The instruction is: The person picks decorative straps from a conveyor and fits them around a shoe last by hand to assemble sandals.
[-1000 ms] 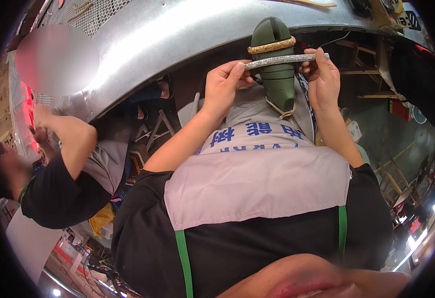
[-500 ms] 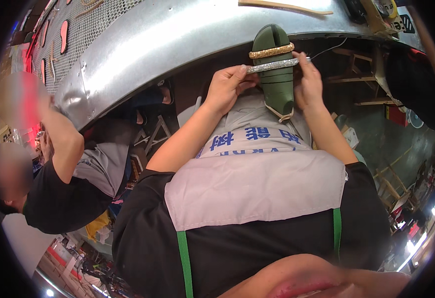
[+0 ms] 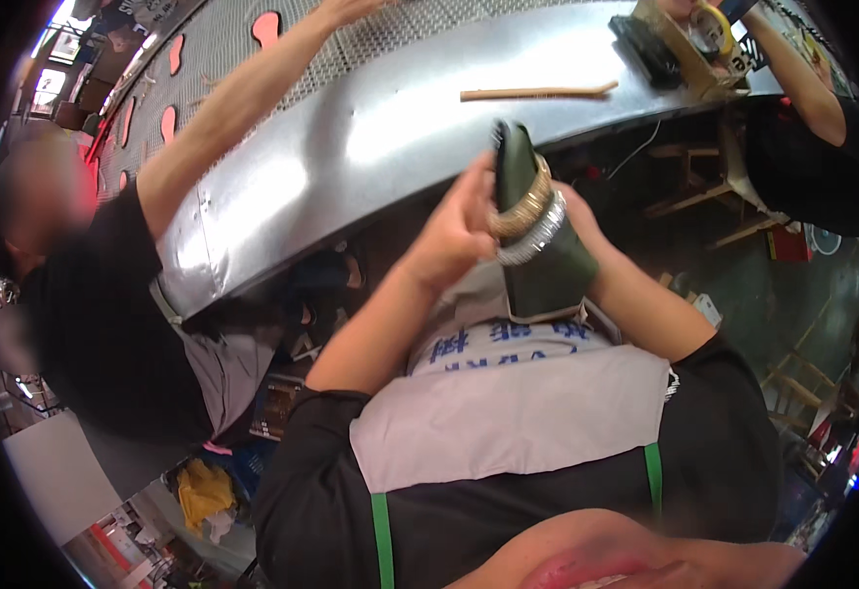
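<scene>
A dark green shoe last (image 3: 550, 270) is held tilted in front of my apron. A gold strap (image 3: 521, 206) wraps round it, and a shiny silver strap (image 3: 535, 236) lies right beside the gold one on the sole-heel side nearer me. My left hand (image 3: 457, 231) grips the last's left edge by the straps, its fingers slightly smeared by motion. My right hand (image 3: 582, 224) is closed round the right side, with most of its fingers hidden behind the last.
A metal-edged bench (image 3: 380, 137) curves ahead, with a wire-mesh belt (image 3: 223, 88) carrying pink insoles (image 3: 266, 29). A tan strip (image 3: 537, 93) lies on the metal edge. At left a co-worker's arm (image 3: 243, 113) reaches over the belt; another person's arm (image 3: 802, 83) is at the far right near a cardboard box (image 3: 689, 49).
The last has turned and tilted in my hands. The silver strap, earlier stretched between my fingers, now curves round it. The left co-worker's arm has swung out over the belt.
</scene>
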Tool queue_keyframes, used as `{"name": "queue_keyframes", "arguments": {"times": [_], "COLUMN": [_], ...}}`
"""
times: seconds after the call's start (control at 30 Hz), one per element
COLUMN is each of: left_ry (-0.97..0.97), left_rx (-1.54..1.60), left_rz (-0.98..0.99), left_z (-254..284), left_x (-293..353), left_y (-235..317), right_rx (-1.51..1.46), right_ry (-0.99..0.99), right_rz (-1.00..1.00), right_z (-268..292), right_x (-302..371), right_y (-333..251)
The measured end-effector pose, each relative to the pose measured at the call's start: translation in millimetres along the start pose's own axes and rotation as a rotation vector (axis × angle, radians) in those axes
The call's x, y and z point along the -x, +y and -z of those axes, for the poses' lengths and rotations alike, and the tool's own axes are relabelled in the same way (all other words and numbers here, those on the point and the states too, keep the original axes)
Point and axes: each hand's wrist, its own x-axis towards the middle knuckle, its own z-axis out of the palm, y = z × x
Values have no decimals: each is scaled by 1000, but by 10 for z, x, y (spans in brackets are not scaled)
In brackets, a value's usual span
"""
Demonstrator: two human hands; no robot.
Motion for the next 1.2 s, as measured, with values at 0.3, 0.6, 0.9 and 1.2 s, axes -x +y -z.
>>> {"name": "queue_keyframes", "arguments": {"times": [0.3, 0.6, 0.9, 1.2], "left_ry": [-15, -53, -315, 377], "left_rx": [229, 394, 273, -1775], "left_rz": [-211, -189, -130, -650], "left_z": [370, 422, 41, 437], "left_x": [8, 29, -237, -874], "left_y": [152, -35, 86, 376], "right_rx": [256, 421, -293, -28], "right_ry": [84, 27, -673, -200], "right_rz": [351, 416, -517, 124], "right_z": [-335, -157, 186, 518], "right_x": [485, 486, 166, 342], "right_y": [-199, -177, 24, 227]}}
